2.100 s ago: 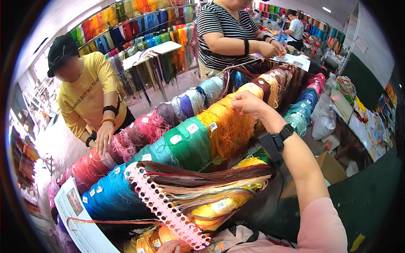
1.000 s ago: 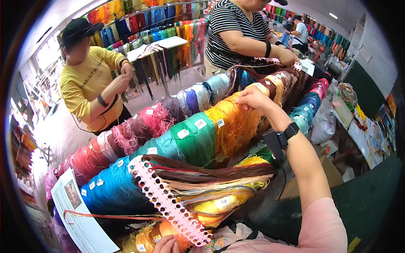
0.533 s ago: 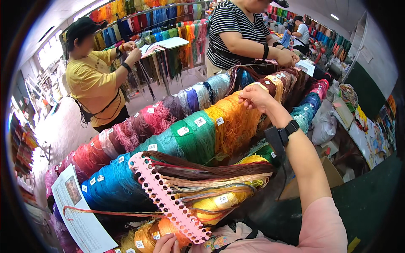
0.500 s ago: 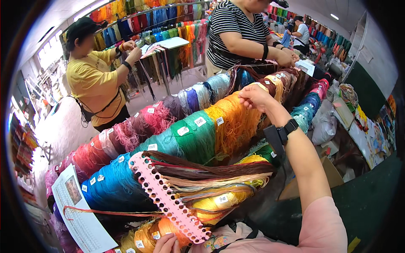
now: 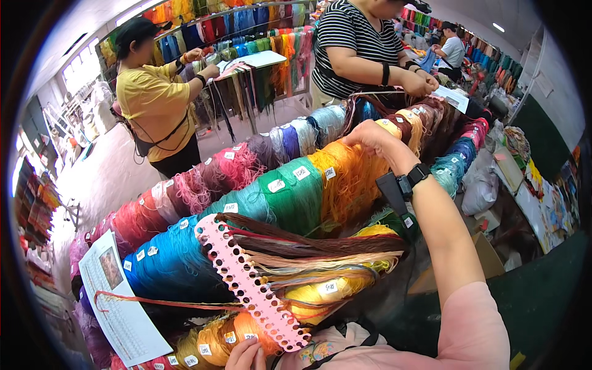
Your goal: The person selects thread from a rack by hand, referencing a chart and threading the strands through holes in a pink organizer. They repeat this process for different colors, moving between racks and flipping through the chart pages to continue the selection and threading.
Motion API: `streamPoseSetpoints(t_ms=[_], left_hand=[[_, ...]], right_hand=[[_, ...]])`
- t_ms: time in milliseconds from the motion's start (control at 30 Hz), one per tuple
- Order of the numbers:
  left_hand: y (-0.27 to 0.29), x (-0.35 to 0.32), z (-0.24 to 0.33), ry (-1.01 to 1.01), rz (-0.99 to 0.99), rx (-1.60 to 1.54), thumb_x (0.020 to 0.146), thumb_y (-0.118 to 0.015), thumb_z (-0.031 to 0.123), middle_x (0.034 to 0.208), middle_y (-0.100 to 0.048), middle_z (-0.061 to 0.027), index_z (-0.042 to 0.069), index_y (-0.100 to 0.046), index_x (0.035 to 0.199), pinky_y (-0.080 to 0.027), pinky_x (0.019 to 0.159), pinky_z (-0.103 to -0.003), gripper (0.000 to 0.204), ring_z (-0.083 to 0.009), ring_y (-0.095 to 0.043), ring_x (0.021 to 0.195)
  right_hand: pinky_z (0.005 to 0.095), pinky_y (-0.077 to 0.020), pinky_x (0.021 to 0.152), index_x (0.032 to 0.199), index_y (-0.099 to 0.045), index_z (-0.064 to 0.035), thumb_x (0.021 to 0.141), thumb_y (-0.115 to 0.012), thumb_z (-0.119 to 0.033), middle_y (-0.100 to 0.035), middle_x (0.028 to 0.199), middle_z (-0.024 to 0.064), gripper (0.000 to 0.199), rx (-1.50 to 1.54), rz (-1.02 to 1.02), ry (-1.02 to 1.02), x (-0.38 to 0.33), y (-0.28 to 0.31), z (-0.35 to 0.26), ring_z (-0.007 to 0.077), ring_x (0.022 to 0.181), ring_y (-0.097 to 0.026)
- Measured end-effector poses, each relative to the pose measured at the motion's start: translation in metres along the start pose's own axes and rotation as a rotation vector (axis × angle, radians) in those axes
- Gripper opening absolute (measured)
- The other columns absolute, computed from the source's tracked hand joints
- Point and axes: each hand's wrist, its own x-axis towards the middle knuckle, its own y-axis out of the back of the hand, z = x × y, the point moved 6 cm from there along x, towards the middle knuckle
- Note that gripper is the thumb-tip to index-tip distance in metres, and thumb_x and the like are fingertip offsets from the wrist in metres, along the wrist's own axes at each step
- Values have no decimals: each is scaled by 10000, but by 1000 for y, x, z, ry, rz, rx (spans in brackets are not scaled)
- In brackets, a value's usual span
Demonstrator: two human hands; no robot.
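Observation:
My right hand [image 5: 374, 139] reaches out over the long middle roll of thread, its fingers curled down onto the orange thread [image 5: 346, 171]; the fingertips are partly hidden. At the lower edge shows my left hand [image 5: 245, 356], fingers pressed together beside orange-yellow thread [image 5: 242, 327]; what they hold, if anything, is hidden. Just above it lies a pink card [image 5: 254, 290] with rows of punched holes. Brown, red, cream and grey thread bundles [image 5: 308, 256] hang from its holes toward the right. A thin reddish strand [image 5: 179, 301] runs leftward from the card.
A printed sheet with a picture [image 5: 118, 308] leans on the rolls at left. Another multicoloured thread roll [image 5: 203, 180] runs behind the middle one. Two people stand across the rolls, in a yellow shirt [image 5: 154, 111] and a striped shirt [image 5: 351, 49]. A cardboard box [image 5: 487, 259] sits at right.
My right hand has shifted slightly left and its fingers have bent down onto the orange thread. The whole view has shifted a little; my left hand stays by the card.

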Motion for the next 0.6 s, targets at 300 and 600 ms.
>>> streamPoseSetpoints(t_ms=[300, 600], left_hand=[[0, 1, 0, -14, 5, -8, 739, -546, -13, 892, -575, -148, -24, -580, 869, -442, 738, -305, 135, -261, -561, 828], [3, -1, -3, -16, -15, -20, 735, -547, -14, 904, -575, -144, -23, -580, 881, -441, 741, -304, 150, -257, -561, 833]], right_hand=[[228, -265, 329, 634, -554, -18, 626, -580, -113, -422, 474, -2, 98, -38, 71, 184, 3, 3, -9, 94, 355, -370], [230, -350, 373, 647, -543, 10, 665, -532, -87, -530, 629, 75, 100, 431, -145, -4, 7, 1, 6, 121, 447, -447]])
